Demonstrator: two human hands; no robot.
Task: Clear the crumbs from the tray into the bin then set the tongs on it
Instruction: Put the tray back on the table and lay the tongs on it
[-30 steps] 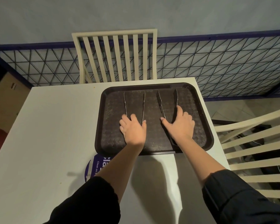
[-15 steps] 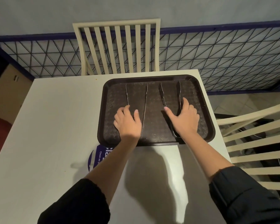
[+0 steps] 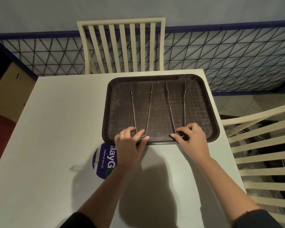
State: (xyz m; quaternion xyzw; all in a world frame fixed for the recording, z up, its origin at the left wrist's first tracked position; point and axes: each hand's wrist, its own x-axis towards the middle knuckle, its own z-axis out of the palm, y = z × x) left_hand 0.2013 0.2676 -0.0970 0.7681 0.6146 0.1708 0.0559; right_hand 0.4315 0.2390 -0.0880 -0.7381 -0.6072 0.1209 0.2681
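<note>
A dark brown tray point(image 3: 106, 112) lies on the white table point(image 3: 56, 129), at its far right. Two metal tongs rest flat on it, arms pointing away from me: the left tongs point(image 3: 133, 104) and the right tongs point(image 3: 169, 104). My left hand point(image 3: 128, 145) sits at the tray's near edge with fingertips pinched around the left tongs' bend. In the same way, my right hand point(image 3: 192, 139) holds the right tongs' bend between thumb and curled fingers. Pale crumbs point(image 3: 156, 137) speckle the tray floor. No bin is in view.
A round blue sticker point(image 3: 104, 160) on the table is partly under the tray's near left corner. One cream slatted chair point(image 3: 122, 46) stands behind the table, another point(image 3: 262, 153) at its right edge. A black mesh railing point(image 3: 229, 63) runs behind.
Both hands have slid back from the middle of the tray to its near edge, from lying over the tongs' arms to fingertips at the bends. The tongs stay flat.
</note>
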